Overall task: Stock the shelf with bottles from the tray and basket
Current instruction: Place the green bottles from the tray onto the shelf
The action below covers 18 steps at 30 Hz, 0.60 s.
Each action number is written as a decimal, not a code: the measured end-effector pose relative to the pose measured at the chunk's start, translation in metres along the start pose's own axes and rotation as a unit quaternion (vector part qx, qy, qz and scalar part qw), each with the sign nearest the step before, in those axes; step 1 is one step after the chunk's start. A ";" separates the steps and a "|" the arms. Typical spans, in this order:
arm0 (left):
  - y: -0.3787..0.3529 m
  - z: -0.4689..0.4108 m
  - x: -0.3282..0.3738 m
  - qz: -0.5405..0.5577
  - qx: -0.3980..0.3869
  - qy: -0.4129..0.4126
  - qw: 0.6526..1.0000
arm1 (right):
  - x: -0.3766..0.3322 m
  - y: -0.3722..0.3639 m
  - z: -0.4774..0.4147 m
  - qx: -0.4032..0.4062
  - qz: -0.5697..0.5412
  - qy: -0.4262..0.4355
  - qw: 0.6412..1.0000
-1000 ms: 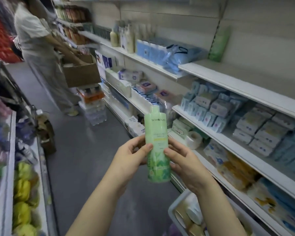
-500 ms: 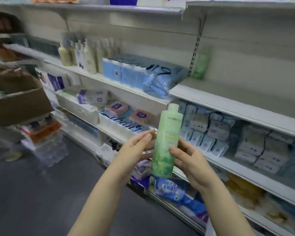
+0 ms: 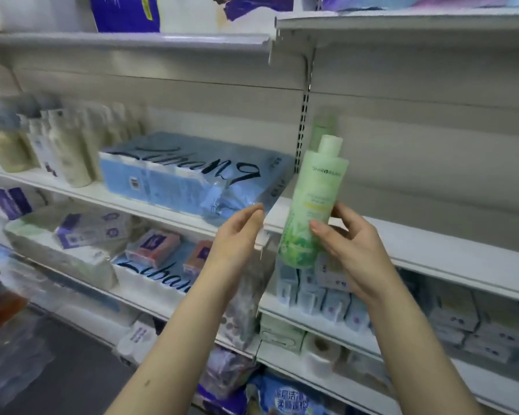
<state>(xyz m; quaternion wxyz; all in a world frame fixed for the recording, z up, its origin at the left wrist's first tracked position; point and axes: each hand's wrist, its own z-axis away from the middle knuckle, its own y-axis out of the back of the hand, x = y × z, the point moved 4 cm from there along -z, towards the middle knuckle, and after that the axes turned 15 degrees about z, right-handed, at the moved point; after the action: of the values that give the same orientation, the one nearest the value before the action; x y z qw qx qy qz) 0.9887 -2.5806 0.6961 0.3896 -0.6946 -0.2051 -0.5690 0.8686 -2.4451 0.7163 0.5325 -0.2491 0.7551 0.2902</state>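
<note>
– White metal shelf (image 3: 432, 253), the middle board of the right bay: bare along its front edge, so that is likely where the stock is meant to go
– What sits on the board to its left?
– One big blue plastic-wrapped pack of paper rolls (image 3: 177, 175), lying flat up to that board's right end, and cream plastic bottles (image 3: 66, 151) standing in a row toward the left end
– And the bottle that matters?
– Pale green plastic bottle with a leafy print and a flat cap (image 3: 309, 211), nearly upright, in the air just in front of the bare shelf's front left corner. Its label faces the aisle, probably so that shoppers can read it once it stands. A second pale green bottle (image 3: 322, 127) stands at the back left corner, likely the row it will join
– Hands?
– Right hand (image 3: 351, 250) grips the lower half, thumb in front and fingers (image 3: 343, 212) wrapped behind. Left hand (image 3: 237, 235) is apart from it, fingers loosely spread and holding nothing; one hand seems enough for this bottle
</note>
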 end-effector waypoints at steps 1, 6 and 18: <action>-0.002 -0.014 -0.002 -0.012 -0.004 0.000 1.000 | 0.000 0.002 -0.015 0.006 0.018 0.012 1.000; -0.017 -0.071 -0.024 -0.156 -0.039 0.009 0.987 | 0.010 0.004 -0.072 0.035 0.076 0.026 0.996; -0.018 -0.142 -0.047 -0.264 -0.114 0.036 0.957 | 0.044 0.006 -0.118 0.113 0.131 -0.041 0.984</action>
<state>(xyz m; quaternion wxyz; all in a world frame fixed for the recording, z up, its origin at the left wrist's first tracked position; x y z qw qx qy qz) 0.8733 -2.6724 0.6640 0.1507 -0.6346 -0.3010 -0.6957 0.7726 -2.5269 0.7071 0.5453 -0.0738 0.7865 0.2804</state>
